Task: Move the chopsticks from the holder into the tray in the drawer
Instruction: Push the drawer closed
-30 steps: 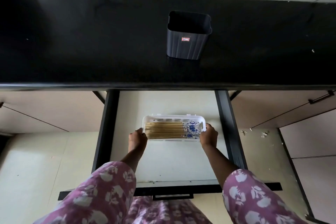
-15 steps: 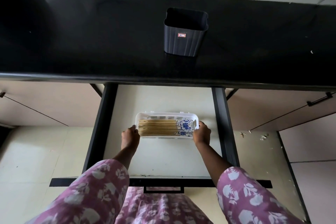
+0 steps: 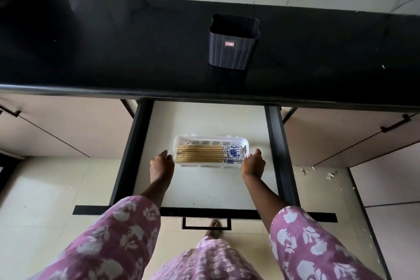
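The bamboo chopsticks [image 3: 200, 157] lie flat, side by side, in the white tray [image 3: 209, 166], blue-patterned tops to the right. They look light, stiff and smooth, apt to roll, so a bundled grip near mid-length should serve best. The left hand [image 3: 161, 162] and right hand [image 3: 254, 163] curl round the tray's ends in the open drawer [image 3: 204, 188]. On the black countertop [image 3: 113, 52] stands the dark holder [image 3: 231, 57], its red-and-white sticker [image 3: 229, 44] unreadable.
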Motion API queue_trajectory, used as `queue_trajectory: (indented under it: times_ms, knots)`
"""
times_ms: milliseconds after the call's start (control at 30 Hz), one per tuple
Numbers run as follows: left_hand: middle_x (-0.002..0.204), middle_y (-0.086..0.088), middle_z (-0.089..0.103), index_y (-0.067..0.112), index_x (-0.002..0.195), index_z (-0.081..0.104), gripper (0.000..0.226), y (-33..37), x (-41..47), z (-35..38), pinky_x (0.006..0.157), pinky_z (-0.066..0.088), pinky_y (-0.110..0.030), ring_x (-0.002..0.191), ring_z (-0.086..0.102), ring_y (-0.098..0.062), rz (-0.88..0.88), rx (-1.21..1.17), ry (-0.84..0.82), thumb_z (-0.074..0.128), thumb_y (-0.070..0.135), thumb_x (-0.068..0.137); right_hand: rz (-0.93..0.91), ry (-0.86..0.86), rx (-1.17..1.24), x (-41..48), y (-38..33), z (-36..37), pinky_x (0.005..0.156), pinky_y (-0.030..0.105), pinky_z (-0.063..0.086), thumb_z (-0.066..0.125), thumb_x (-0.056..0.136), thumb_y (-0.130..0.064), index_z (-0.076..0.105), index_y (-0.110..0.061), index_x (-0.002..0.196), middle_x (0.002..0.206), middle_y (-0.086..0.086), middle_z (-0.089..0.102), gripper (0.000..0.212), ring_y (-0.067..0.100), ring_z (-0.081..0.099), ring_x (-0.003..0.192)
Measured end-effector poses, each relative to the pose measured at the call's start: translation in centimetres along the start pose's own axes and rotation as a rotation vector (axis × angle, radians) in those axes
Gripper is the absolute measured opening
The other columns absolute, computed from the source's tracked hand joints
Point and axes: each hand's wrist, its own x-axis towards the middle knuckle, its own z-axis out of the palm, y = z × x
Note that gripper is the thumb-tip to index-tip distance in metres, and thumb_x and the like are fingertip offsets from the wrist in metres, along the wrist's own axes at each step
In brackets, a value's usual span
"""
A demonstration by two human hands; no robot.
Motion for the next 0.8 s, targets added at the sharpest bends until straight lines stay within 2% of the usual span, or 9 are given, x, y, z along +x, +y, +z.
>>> queue_trajectory:
  times_ms: [67,133,233,333,400,500,600,700,800]
  knots:
    - [0.116,-0.022,0.063,0.007,0.116,0.064,0.034,-0.1,-0.8,-0.6,0.081,0.046,-0.035,0.105,0.058,-0.039,-0.001,0.007,0.012,0.041,0.010,0.091,0.024,0.043,0.036,-0.9,-0.2,0.0,0.089,0.047,0.045,0.039,0.093,0.002,0.045,0.007,0.123,0.122,0.030,0.057,0.031,0.042,0.052,0.115]
    - [0.126,-0.017,0.060,0.015,0.130,0.057,0.042,-0.4,-1.7,-1.5,0.091,0.047,-0.036,0.113,0.056,-0.036,-0.005,-0.010,0.035,0.039,0.011,0.092,0.035,0.080,0.094,-2.2,-0.4,-0.3,0.090,0.047,0.045,0.039,0.091,0.003,0.044,0.008,0.122,0.124,0.029,0.055,0.032,0.041,0.050,0.118]
    - [0.128,-0.017,0.058,0.017,0.133,0.053,0.045,-1.0,-3.8,-3.1,0.090,0.047,-0.038,0.112,0.056,-0.036,-0.030,-0.004,0.071,0.037,0.011,0.092,0.027,0.127,0.136,-4.9,-0.5,-1.0,0.096,0.046,0.042,0.042,0.089,0.002,0.040,0.010,0.125,0.130,0.028,0.048,0.037,0.039,0.043,0.125]
    - [0.132,-0.016,0.054,0.009,0.132,0.050,0.045,-1.8,-6.0,-4.2,0.094,0.044,-0.037,0.120,0.050,-0.033,-0.032,-0.013,0.104,0.038,0.005,0.089,0.057,0.130,0.065,-7.8,0.2,-1.9,0.112,0.043,0.027,0.044,0.091,-0.005,0.028,0.010,0.136,0.147,0.027,0.029,0.050,0.039,0.026,0.137]
    - [0.142,-0.015,0.043,0.001,0.134,0.044,0.047,-2.6,-7.3,-4.7,0.108,0.032,-0.037,0.134,0.035,-0.029,0.019,-0.005,0.142,0.039,0.002,0.087,0.086,0.130,0.008,-9.7,1.1,-2.7,0.117,0.043,0.015,0.042,0.093,-0.010,0.017,0.009,0.142,0.154,0.027,0.010,0.058,0.039,0.008,0.144]
    - [0.158,-0.016,0.010,-0.001,0.148,0.017,0.065,-3.7,-9.8,-5.1,0.119,0.007,-0.038,0.147,0.004,-0.029,0.008,0.030,0.152,0.041,0.003,0.088,0.092,0.157,0.022,-12.4,2.7,-3.5,0.118,0.046,0.002,0.033,0.095,-0.008,0.006,0.008,0.145,0.155,0.026,-0.004,0.059,0.038,-0.005,0.145]
    - [0.156,-0.021,-0.013,-0.001,0.149,-0.003,0.078,-4.1,-12.2,-5.0,0.118,-0.002,-0.040,0.145,-0.013,-0.034,-0.133,-0.029,0.126,0.046,0.006,0.090,0.173,0.134,0.153,-14.0,3.2,-4.2,0.118,0.045,0.004,0.029,0.096,-0.010,0.003,0.007,0.146,0.155,0.025,-0.006,0.058,0.038,-0.003,0.145]
    - [0.155,-0.023,-0.017,-0.004,0.147,-0.011,0.095,-4.4,-13.0,-5.0,0.118,-0.001,-0.040,0.145,-0.013,-0.035,-0.351,-0.192,0.064,0.058,0.029,0.091,0.257,0.091,0.285,-14.5,4.2,-4.7,0.118,0.037,0.007,0.024,0.102,-0.013,-0.002,0.007,0.146,0.156,0.024,-0.003,0.055,0.034,0.005,0.146]
    - [0.156,-0.020,-0.015,-0.006,0.145,-0.016,0.103,-4.3,-12.6,-5.2,0.117,0.008,-0.042,0.146,-0.007,-0.034,-0.421,-0.275,-0.023,0.059,0.037,0.090,0.252,0.030,0.400,-15.3,5.3,-5.4,0.118,0.039,0.012,0.045,0.098,-0.019,0.002,0.019,0.140,0.151,0.036,0.001,0.071,0.042,0.008,0.143]
